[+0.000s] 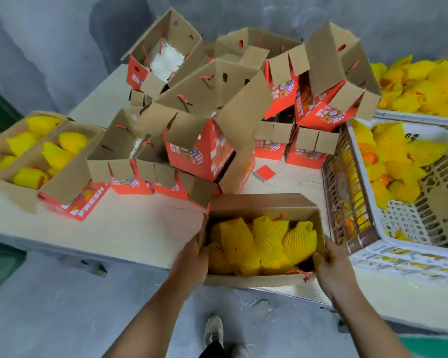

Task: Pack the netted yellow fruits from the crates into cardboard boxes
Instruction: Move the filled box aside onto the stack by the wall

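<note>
Both hands, left [192, 257] and right [332, 267], grip the fruit-filled box [256, 281] between them.

Both hands, left [195, 257] and right [330, 266], grip opposite ends (fingers curled), forearms extended forward.

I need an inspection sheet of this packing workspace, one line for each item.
Surface: pale table, bare along its near edge.
Job's things: front box filled with netted fruits; filled boxes at left; crates of netted fruits at right.
Clutter: pile of empty boxes, flaps open; small red piece on the table.
Hands: left hand and right hand grip the front box's two ends.
Cables: nothing seen; only red cord handles.
Surroundings: grey wall, grey floor, a shoe.
</note>
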`<state>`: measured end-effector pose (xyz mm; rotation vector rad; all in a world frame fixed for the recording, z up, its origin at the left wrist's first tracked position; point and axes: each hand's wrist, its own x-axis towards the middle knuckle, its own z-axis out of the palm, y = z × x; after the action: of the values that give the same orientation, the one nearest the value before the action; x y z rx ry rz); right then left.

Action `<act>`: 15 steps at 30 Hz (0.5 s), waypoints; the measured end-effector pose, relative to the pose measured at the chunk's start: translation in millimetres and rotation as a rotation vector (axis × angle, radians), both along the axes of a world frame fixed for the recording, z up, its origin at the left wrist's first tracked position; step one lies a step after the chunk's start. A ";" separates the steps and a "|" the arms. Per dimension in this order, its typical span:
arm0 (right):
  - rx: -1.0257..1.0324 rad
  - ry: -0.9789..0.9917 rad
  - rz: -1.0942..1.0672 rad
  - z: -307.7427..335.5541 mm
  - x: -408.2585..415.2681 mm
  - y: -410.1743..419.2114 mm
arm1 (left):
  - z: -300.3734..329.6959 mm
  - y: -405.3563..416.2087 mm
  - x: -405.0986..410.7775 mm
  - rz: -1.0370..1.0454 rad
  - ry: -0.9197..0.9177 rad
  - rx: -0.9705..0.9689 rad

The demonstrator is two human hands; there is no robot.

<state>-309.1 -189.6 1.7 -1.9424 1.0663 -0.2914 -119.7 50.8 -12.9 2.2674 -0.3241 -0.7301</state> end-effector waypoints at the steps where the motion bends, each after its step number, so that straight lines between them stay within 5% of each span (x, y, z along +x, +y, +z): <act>1: -0.015 0.010 0.041 -1.8 3.5 4.4 | 2.2 9.8 -1.9 0.040 0.007 -0.012; 10: -0.188 0.033 0.194 5.0 25.9 37.9 | 11.9 63.7 -23.3 0.221 0.043 -0.061; 15: -0.312 0.387 0.397 14.8 57.9 59.2 | 9.8 73.4 -15.1 0.276 0.061 -0.089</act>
<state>-251.2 -130.4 16.6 -2.5081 0.8775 0.1562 -134.8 124.2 -3.1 2.1447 -0.0121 -0.6256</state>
